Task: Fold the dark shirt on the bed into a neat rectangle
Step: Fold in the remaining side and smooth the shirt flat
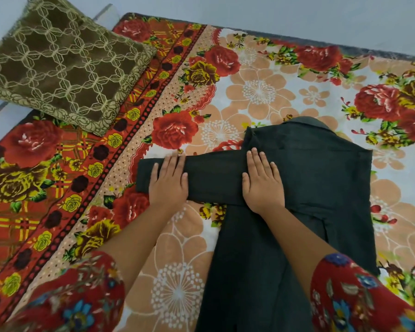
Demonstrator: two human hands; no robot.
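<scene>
Two hands lie flat on the dark shirt [321, 178], which is spread out on the flowery bed sheet [261, 92]. The left hand [169, 182] is open and presses on the sleeve [213, 180] that sticks out to the side. The right hand [261, 180] is open too and presses where the sleeve meets the body of the shirt. The brown pillow [62, 63] sits well apart, at the far corner.

What could go wrong? The cloth looks soft and floppy. If the left hand lifts the sleeve too fast, the fold under the right hand may slip open. If the sleeve lands crooked, it may poke out past the edge, and the shape would not be a neat rectangle. If the hands push sideways, the sheet may bunch up and wrinkles get folded in.
</scene>
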